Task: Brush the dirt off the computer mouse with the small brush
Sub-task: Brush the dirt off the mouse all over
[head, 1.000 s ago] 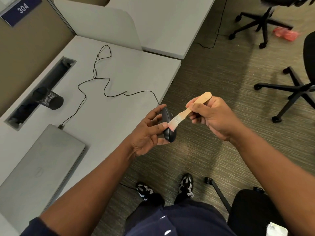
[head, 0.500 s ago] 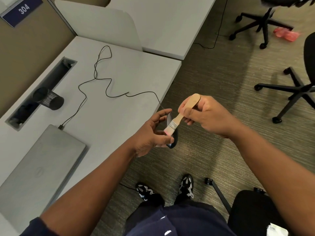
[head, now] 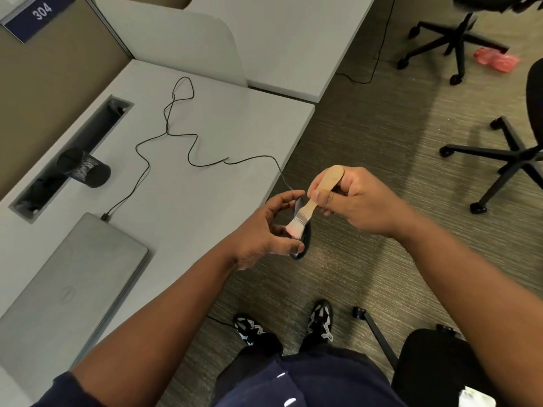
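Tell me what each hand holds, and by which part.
The left hand holds the computer mouse by its two ends, off the desk. The right hand pinches the small brush by its wooden handle.

Seen from above: left hand [head: 264, 230] gripping a dark computer mouse [head: 304, 243] turned on edge just off the corner of a grey desk [head: 205, 201], right hand [head: 349, 198] pinching the wooden handle of a small brush [head: 311, 205] with pale bristles against the mouse. On the desk, a closed grey laptop [head: 67, 286], a black mesh cup [head: 85, 168] lying on its side, and a thin black cable [head: 182, 136] snaking from laptop to mouse. Below, carpet, two patterned shoes [head: 320, 318], office chairs [head: 505, 154] to the right.
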### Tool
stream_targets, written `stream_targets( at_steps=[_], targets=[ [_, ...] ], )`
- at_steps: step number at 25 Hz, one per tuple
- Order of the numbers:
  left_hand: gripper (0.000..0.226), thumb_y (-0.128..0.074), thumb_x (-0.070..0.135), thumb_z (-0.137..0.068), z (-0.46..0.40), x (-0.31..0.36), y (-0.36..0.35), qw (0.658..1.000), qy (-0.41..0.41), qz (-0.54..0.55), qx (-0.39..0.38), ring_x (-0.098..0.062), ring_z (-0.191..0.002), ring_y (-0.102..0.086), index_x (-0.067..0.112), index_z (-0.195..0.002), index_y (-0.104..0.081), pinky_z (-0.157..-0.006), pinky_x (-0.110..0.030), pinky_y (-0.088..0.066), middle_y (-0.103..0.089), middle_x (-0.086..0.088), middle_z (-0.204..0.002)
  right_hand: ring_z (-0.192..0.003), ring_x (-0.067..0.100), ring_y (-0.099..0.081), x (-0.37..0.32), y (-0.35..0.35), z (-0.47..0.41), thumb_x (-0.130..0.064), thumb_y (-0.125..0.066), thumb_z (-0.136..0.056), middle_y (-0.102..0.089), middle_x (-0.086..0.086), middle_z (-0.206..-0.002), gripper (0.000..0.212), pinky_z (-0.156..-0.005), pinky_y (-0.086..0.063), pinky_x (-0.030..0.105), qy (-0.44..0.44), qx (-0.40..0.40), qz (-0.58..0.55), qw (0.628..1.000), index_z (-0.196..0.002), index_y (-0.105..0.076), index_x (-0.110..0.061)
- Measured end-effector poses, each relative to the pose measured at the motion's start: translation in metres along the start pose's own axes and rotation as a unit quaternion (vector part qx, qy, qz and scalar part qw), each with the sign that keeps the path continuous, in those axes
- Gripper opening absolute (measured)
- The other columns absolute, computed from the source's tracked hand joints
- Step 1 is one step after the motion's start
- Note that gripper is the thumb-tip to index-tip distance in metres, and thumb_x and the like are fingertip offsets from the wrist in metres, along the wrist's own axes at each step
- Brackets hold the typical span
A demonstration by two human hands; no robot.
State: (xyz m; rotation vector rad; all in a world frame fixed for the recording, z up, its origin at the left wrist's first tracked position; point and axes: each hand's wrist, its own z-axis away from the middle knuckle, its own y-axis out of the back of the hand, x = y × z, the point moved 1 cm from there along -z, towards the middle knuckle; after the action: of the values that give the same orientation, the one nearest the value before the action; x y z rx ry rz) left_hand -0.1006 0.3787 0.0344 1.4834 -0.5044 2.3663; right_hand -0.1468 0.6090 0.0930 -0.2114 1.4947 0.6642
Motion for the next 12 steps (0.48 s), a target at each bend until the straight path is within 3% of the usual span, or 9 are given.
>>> stream_targets(
  at_steps=[2, 5, 9, 12],
  targets=[
    [0.090, -0.085, 0.001, -0.076, 0.000, 0.000, -0.001, 1.000, 0.004, -0.004, -0.010, -0.025, -0.118, -0.069, 0.043, -0.149, -0.051, -0.093, -0.045, -0.062, -0.050, 0.006, -0.149, -0.068, 0.008, -0.062, 0.001, 0.002, -0.002, -0.025, -0.065, -0.102, -0.070, -0.004, -0.080, 0.007, -0.064, -0.054, 0.033, 0.019, 0.042, 0.080, 0.996, -0.099, -0.072, -0.025],
    [0.092, -0.083, 0.002, -0.075, 0.000, -0.003, -0.004, 1.000, 0.018, 0.004, -0.009, -0.033, -0.118, -0.067, 0.045, -0.149, -0.049, -0.092, -0.049, -0.062, -0.045, 0.007, -0.152, -0.060, 0.001, -0.054, 0.003, 0.002, -0.004, -0.025, -0.063, -0.103, -0.065, -0.011, -0.074, 0.010, -0.058, -0.047, 0.024, 0.037, 0.110, 0.126, 0.985, -0.097, -0.070, -0.028],
    [0.096, -0.079, -0.007, -0.075, 0.000, -0.001, -0.002, 0.999, 0.024, 0.025, -0.026, -0.034, -0.122, -0.065, 0.044, -0.151, -0.047, -0.095, -0.051, -0.061, -0.043, 0.002, -0.151, -0.071, 0.011, -0.066, 0.015, 0.002, -0.005, -0.015, -0.063, -0.102, -0.072, -0.003, -0.079, 0.010, -0.064, -0.055, 0.022, -0.005, 0.120, -0.089, 0.989, -0.099, -0.072, -0.014],
    [0.099, -0.077, -0.011, -0.076, 0.000, 0.001, 0.001, 0.998, 0.025, 0.048, -0.032, -0.035, -0.123, -0.064, 0.043, -0.153, -0.044, -0.095, -0.050, -0.060, -0.043, -0.006, -0.151, -0.075, 0.017, -0.069, 0.028, 0.001, -0.006, -0.006, -0.061, -0.101, -0.074, 0.008, -0.082, 0.011, -0.067, -0.058, 0.027, -0.083, 0.105, -0.227, 0.965, -0.099, -0.072, -0.007]
  ],
)
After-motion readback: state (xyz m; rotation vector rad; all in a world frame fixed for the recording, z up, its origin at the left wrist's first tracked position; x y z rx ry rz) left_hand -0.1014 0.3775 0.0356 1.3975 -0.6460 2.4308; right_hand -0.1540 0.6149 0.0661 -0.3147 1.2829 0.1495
